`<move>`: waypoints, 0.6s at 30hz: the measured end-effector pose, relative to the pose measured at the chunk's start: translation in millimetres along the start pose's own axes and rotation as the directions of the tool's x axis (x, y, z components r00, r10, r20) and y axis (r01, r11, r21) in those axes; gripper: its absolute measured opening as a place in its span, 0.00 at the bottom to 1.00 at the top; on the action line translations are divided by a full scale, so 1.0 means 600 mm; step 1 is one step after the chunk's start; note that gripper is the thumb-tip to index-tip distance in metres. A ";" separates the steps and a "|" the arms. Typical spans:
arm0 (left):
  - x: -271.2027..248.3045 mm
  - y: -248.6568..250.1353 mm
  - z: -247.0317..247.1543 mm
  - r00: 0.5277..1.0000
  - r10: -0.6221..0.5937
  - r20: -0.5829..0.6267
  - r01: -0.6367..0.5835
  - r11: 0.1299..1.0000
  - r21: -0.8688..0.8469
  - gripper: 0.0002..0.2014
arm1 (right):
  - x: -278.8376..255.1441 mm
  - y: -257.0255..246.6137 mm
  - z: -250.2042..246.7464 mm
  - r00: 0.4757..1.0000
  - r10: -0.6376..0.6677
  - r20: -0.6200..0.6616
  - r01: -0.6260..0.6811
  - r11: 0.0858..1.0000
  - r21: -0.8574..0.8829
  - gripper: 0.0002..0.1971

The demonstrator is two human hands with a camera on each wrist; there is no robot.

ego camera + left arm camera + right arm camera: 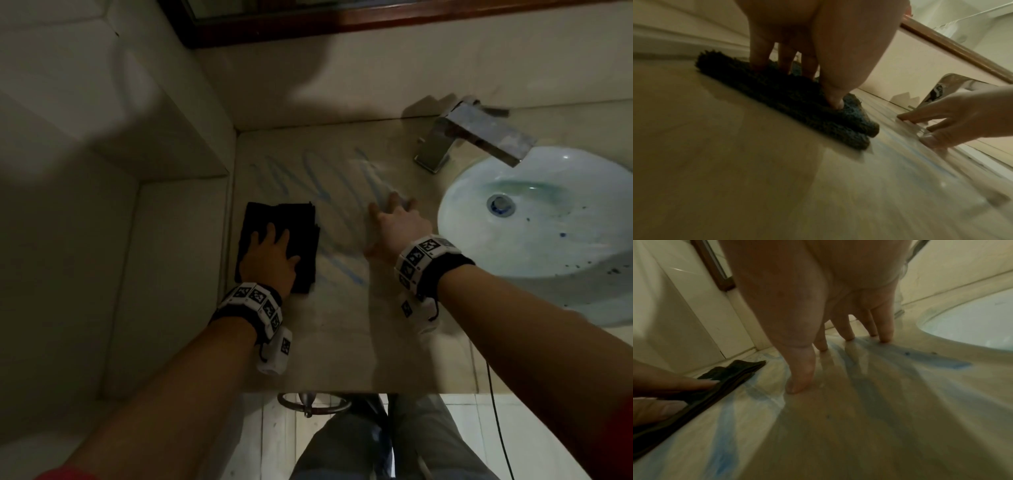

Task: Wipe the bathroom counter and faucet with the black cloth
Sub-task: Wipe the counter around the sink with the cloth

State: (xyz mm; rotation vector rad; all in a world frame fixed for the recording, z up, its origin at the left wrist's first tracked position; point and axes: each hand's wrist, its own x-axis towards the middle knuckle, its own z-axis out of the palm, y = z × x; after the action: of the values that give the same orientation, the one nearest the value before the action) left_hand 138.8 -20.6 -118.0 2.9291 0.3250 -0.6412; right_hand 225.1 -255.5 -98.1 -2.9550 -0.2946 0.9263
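Observation:
A folded black cloth point(294, 219) lies flat on the beige counter point(335, 342), near its left edge by the wall. My left hand point(269, 260) presses down on it with straight, spread fingers point(758, 55); the cloth point(789, 104) shows fluffy under them. My right hand point(397, 222) rests on bare counter to the cloth's right, its spread fingertips point(885, 335) touching the surface among blue streaks point(846, 356). It holds nothing. The square chrome faucet point(479, 133) stands at the back right, its spout over the basin. The cloth point(715, 384) also appears low left in the right wrist view.
A white oval sink basin point(555, 246) with a chrome drain point(500, 204) fills the right side. Blue smears point(308, 174) cross the counter behind the hands. Tiled walls close the left and back. A wood-framed mirror point(342, 20) hangs above. The counter's front edge runs near my legs.

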 end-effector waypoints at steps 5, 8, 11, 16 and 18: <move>0.036 -0.006 -0.019 1.000 -0.003 -0.002 0.003 1.000 -0.030 0.30 | 0.007 -0.009 -0.018 1.000 -0.008 -0.005 0.007 0.998 -0.063 0.41; 0.060 -0.013 -0.028 1.000 0.002 -0.020 -0.003 0.998 -0.064 0.30 | 0.024 -0.003 -0.044 0.998 -0.010 -0.062 0.008 1.000 -0.029 0.33; 0.081 -0.021 -0.035 1.000 0.010 -0.021 -0.011 0.997 -0.070 0.30 | 0.058 0.005 -0.070 0.997 -0.001 -0.082 0.003 1.000 0.024 0.38; 0.119 -0.020 -0.053 1.000 -0.007 -0.022 0.006 0.997 -0.073 0.31 | 0.109 0.019 -0.091 1.000 0.005 0.016 -0.005 1.000 -0.028 0.50; 0.139 -0.019 -0.064 1.000 -0.013 -0.006 0.013 0.998 -0.068 0.31 | 0.118 0.020 -0.095 1.000 0.010 0.030 -0.008 0.998 -0.067 0.51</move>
State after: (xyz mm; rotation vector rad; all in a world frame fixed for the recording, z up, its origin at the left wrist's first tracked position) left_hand 225.2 12.1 -119.9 2.8674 0.3594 -0.6099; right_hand 316.5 -252.3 -91.9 -3.0073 -0.3199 0.9815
